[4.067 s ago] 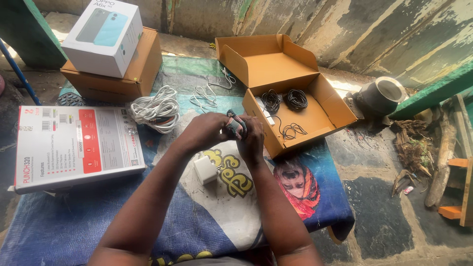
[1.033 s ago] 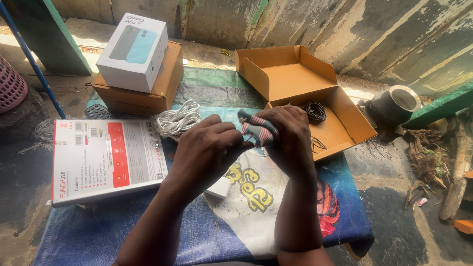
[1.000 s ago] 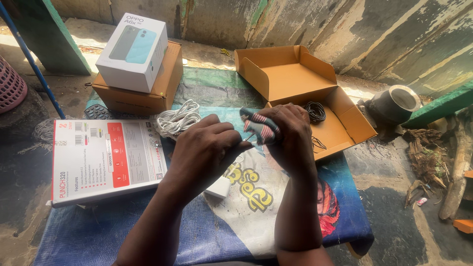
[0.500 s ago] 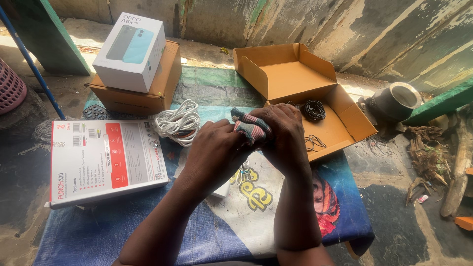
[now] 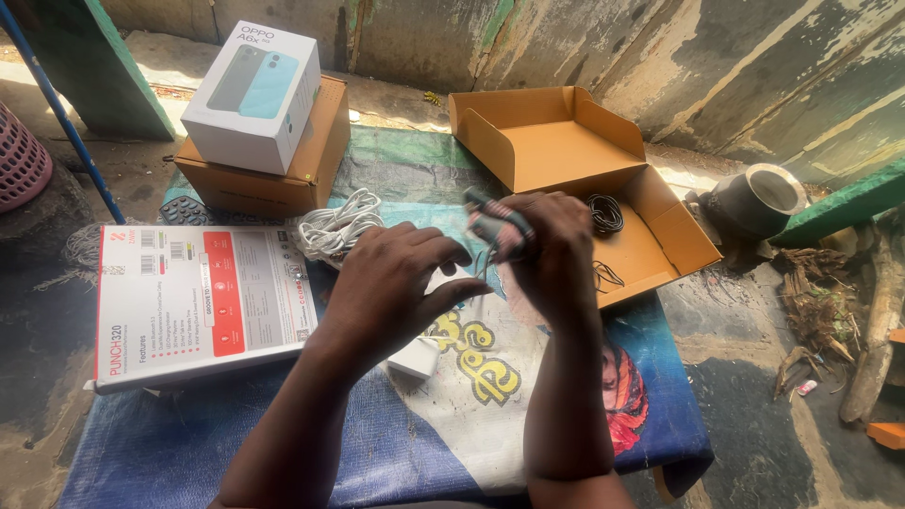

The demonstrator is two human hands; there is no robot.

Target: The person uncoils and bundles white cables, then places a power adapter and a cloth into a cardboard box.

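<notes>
Here both hands meet, right clutching a striped cloth (bunched).

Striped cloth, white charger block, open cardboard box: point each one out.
striped cloth (image 5: 492, 224), head view, on the bunched fold above the right hand.
white charger block (image 5: 415, 358), head view, top face.
open cardboard box (image 5: 542, 151), head view, inside of lid.

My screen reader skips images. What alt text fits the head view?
Right hand grips a striped cloth above a printed blue mat; left hand is beside it, fingers spread. Open cardboard box behind them holds black cable coils.
</notes>
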